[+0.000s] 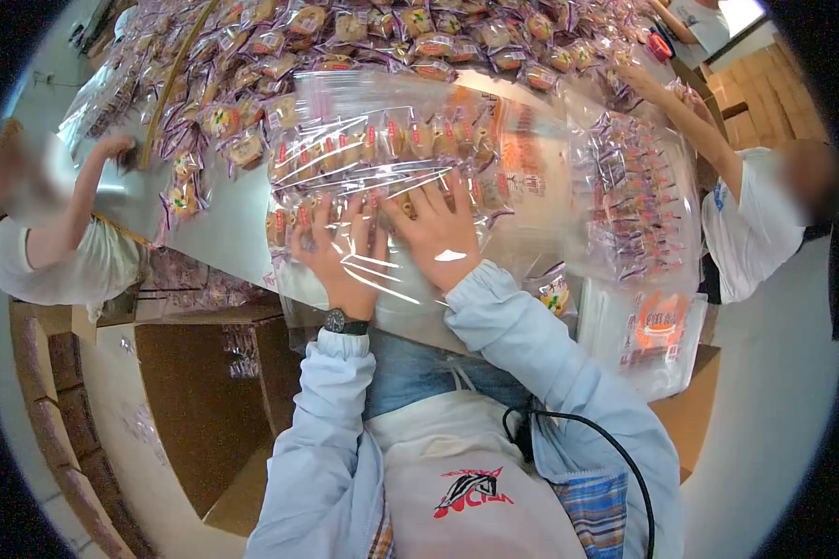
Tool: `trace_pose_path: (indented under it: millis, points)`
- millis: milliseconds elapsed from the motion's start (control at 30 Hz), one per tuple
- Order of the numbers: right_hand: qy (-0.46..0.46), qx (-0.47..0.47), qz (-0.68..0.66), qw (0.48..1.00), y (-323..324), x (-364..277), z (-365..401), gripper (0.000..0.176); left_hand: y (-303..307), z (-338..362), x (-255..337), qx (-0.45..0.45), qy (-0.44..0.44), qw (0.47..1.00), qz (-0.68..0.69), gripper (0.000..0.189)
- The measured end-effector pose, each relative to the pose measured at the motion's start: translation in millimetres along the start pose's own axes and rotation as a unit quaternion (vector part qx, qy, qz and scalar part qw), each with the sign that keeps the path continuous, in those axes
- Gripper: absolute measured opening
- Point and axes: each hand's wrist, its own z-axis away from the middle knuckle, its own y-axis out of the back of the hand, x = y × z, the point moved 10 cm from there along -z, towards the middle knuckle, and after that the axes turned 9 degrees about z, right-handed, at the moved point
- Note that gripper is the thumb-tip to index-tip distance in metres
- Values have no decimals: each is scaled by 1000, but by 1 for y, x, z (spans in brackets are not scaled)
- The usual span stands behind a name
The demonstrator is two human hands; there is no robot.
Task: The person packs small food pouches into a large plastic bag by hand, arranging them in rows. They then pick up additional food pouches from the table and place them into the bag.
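A large clear plastic bag (391,102) lies on the table before me, with rows of small wrapped cakes (345,147) inside. Both my hands appear under the upper film of this bag, with glare across them. My left hand (340,252), with a black watch at the wrist, has its fingers spread on the lower row. My right hand (438,228) lies beside it, fingers spread over the same row. Neither hand is closed around a cake. Right of it lies another clear bag (629,196) filled with rows of wrapped cakes.
Loose wrapped cakes (364,28) are piled along the table's far side. A single cake (552,293) and flat printed bags (657,335) lie at the near right. An open carton (205,401) stands at lower left. Co-workers (65,224) (755,214) are on both sides.
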Motion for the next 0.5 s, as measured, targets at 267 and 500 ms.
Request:
trace_pose_path:
  millis: [267,500]
  points:
    - [-42,13,-87,995,17,9,-9,42,-7,3,18,-95,-53,992,-59,67]
    - [-96,15,-43,994,12,20,8,62,-21,10,17,-141,-41,982,-120,75]
